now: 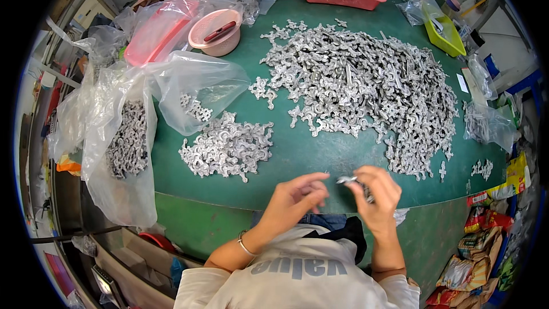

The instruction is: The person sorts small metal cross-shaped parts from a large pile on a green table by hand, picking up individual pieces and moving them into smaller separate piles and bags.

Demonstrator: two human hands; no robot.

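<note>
One wide green table (pixel 309 151), far edge hard to make out, near edge bent by the lens. Spread across its right half, a large heap (pixel 366 80) of branching grey metal pieces, lower layers buried, single outlines hard to pick out. At the table's left side, a clear plastic bag (pixel 123 200), more grey pieces inside, blurred by its folds. Beyond it, partly under plastic sheeting (pixel 200 74), a pinkish-red tray (pixel 154 37), contents uncertain. Between bag and heap, a smaller pile (pixel 229 147) of similar pieces, a few at its back veiled by plastic. Farther back, a pink bowl (pixel 214 46). At the near edge, apart from each other, the left hand (pixel 297 197), loosely curled, thumb and index spread, palm hidden, and the right hand (pixel 377 194), fingertips pinched on one small metal piece (pixel 346 180), partly covered; dark patch beneath those fingers impossible to tell.
</note>
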